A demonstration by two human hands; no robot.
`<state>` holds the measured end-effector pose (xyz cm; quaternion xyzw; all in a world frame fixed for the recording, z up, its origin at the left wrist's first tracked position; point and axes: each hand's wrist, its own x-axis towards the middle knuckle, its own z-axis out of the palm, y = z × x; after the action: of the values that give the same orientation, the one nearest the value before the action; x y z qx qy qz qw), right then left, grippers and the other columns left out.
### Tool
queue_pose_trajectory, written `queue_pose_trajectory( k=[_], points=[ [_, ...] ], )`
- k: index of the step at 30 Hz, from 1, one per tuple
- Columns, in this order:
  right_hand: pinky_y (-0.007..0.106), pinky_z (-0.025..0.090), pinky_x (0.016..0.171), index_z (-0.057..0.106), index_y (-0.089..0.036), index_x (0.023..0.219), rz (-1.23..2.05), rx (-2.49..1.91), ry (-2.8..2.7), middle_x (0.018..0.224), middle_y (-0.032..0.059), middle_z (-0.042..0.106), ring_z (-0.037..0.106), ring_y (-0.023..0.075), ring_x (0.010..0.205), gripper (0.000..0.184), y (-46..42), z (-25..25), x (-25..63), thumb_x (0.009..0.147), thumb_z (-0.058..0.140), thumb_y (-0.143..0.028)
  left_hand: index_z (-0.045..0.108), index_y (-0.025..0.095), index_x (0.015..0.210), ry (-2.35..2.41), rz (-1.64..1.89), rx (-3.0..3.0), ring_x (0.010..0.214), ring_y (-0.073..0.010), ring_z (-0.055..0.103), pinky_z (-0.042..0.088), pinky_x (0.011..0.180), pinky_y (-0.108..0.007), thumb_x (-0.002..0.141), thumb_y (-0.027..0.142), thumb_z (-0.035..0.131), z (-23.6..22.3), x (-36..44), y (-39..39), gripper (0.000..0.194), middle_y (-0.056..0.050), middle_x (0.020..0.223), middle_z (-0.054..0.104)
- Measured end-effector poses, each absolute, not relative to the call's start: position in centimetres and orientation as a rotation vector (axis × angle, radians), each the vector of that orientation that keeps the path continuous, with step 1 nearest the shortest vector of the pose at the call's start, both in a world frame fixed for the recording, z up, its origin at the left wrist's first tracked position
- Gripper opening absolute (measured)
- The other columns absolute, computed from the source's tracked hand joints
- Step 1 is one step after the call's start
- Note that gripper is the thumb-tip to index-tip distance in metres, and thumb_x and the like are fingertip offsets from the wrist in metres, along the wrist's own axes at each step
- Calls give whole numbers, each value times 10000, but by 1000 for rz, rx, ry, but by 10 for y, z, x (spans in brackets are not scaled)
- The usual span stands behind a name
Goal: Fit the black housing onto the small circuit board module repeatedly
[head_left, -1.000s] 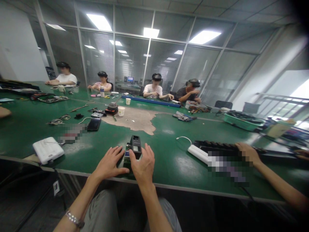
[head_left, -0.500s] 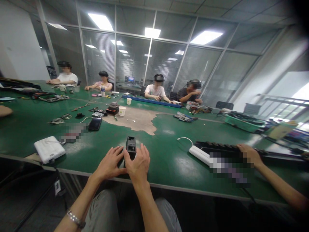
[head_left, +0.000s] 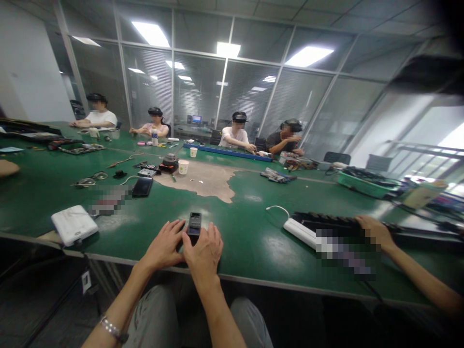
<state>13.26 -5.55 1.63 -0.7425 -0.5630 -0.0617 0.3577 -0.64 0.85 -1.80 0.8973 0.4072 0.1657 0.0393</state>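
On the green table in front of me stands a small black plastic casing (head_left: 195,221) with rectangular recesses in its top and a bluish part near its lower end. My right hand (head_left: 203,249) is closed around its near end, thumb on the left side and fingers on the right. My left hand (head_left: 165,245) rests on the table just left of the casing, fingers stretched forward and thumb apart. A dark patch shows between its thumb and fingers; I cannot tell whether it is a part or shadow. My right hand hides the casing's lower portion.
A white power adapter box (head_left: 74,224) lies left, near a black phone (head_left: 142,186). A paper cup (head_left: 183,166) stands ahead. To the right are a white power strip (head_left: 299,231) and another person's hand (head_left: 375,234) on a black object. Several people sit across the table.
The casing has turned and tipped from showing its side and a green circuit board to showing its top. It has shifted slightly left with my right hand. My left hand has barely moved.
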Motion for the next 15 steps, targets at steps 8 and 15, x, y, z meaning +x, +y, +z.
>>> queue_pose_trajectory(
  k=[8,15],
  points=[
    [483,360,1058,507,11,1353,-138,-1937,-1420,1407,267,486,423,369,1329,801,-58,7,133,799,665,-545,282,133,1521,1291,522,2711,1451,-282,287,170,1209,-484,756,399,603,-23,-7,11,871,-135,1570,329],
    [499,378,1027,629,-74,1214,-130,-1900,-1421,1389,252,510,455,363,1304,556,-54,3,131,831,643,-477,352,190,1497,1286,516,2732,1446,-298,294,178,1200,-507,761,420,602,-20,-8,9,811,-116,1560,355]
  ],
)
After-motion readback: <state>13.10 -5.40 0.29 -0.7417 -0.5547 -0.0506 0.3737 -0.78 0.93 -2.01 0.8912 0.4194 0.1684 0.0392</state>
